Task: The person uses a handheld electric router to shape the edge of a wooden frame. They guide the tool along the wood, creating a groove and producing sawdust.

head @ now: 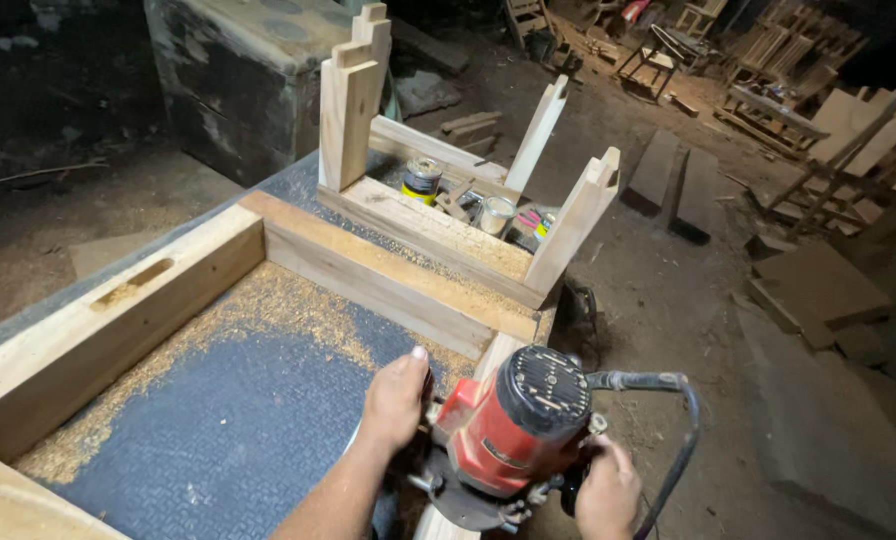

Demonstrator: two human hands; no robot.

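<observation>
— While sawdust (268, 310) is lying over the blue bench top (238, 430), what is filling the room behind?
— Timber and chair frames are cluttering the upper right.
— And the hands?
— Both are gripping the red router (513, 425) at lower centre: left hand (396, 400) and right hand (608, 492) closed on its sides.
— Anything nearby?
— Tins (423, 180) are sitting inside an upturned stool frame (448, 220), top centre.

This is a woodworking shop. Sawdust (268, 310) lies thick on the dark desk (238, 430), which carries an unfinished timber frame (368, 270) and an upturned, half-built wooden stool (448, 215). A red electric router (518, 425) with its cable sits on the frame. Offcuts and planks (668, 175) litter the dirt floor (708, 330), and unfinished wooden chairs (768, 50) are stacked in the background.
</observation>
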